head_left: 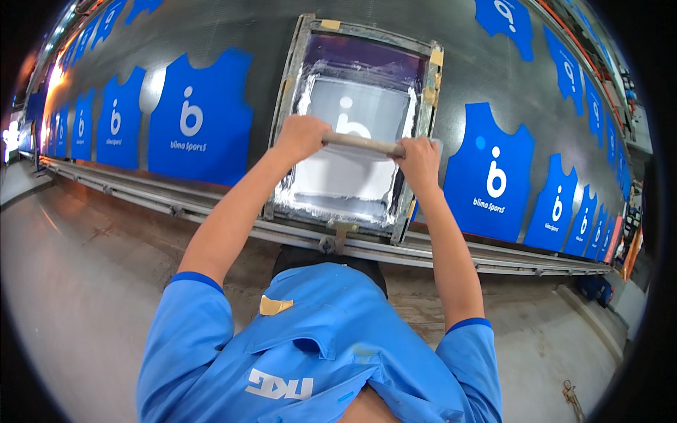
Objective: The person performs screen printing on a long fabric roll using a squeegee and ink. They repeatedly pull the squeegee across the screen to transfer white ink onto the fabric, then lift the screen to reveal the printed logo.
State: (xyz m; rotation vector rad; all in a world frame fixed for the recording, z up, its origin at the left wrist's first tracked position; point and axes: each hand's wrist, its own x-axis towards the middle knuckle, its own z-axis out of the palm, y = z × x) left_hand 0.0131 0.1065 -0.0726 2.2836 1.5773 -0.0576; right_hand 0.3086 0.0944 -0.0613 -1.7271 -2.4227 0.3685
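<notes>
Both hands grip a long wooden squeegee handle (363, 144) that lies crosswise over a rectangular metal-framed printing screen (296, 92), the landmark here. The left hand (302, 135) is curled tight around the handle's left end, fingers wrapped over the top, near the screen's left rail. The right hand (419, 156) is closed in the same way around the right end, close to the screen's right rail. The handle sits about midway down the screen, slightly tilted, its right end lower in the picture.

Inside the frame, the grey mesh (367, 106) shows a white logo shape just above the handle, and thick white ink (331, 204) is smeared along the lower edge and up both sides of the mesh. Yellowish tape patches (330, 25) sit on the frame's corners.

The screen rests on a long grey printing table (451, 70) that runs away to both sides. Left of the screen lies a blue vest-shaped fabric panel with a white printed logo (201, 116), with more such panels beyond it. Right of the screen lies another blue printed panel (493, 180), followed by a further row. Below the screen's near edge runs a metal guide rail (211, 211), and below that the person's blue short-sleeved shirt (317, 345) fills the lower part of the view.
</notes>
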